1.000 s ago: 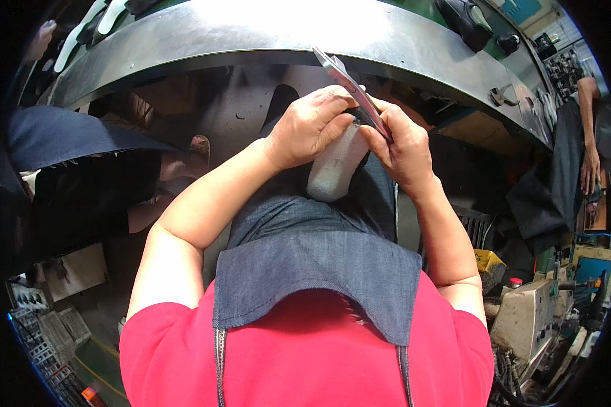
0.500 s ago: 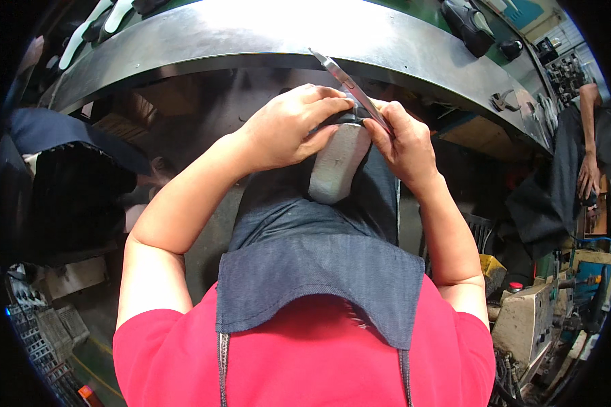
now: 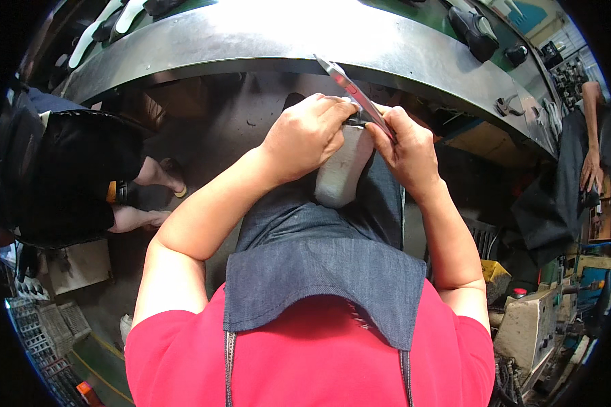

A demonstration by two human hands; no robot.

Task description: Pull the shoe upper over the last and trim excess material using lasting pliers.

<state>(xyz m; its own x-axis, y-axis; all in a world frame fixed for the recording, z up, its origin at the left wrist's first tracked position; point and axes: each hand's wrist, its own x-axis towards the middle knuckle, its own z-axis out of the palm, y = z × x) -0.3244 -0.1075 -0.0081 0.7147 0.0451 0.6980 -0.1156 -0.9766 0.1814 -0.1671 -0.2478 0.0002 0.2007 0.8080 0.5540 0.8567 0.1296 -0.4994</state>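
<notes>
A pale grey, foot-shaped shoe last (image 3: 338,180) lies over my lap, its far end between my hands. Dark material (image 3: 357,121) shows at that far end. Bent over it, my left hand (image 3: 310,132) presses its fingers together on the dark material; its fingertips are partly hidden. My right hand (image 3: 406,146) is closed round a long, slim metal hand tool (image 3: 355,91) with a reddish sheen. The tool's narrow tip points away from me, up and to the left, and its exact kind cannot be made out. My right thumb reaches toward the last's far end.
A metal-edged workbench (image 3: 251,44) curves across in front, carrying dark shoes (image 3: 474,34) and a loose metal tool (image 3: 509,105). On the left stands another person (image 3: 81,176) in dark clothing. A co-worker's hand (image 3: 590,173) and machinery (image 3: 526,322) are at right.
My left hand has shifted slightly right, still at the last's far end. The tool and my right hand have lowered a little. The person at left has moved, and their legs now show.
</notes>
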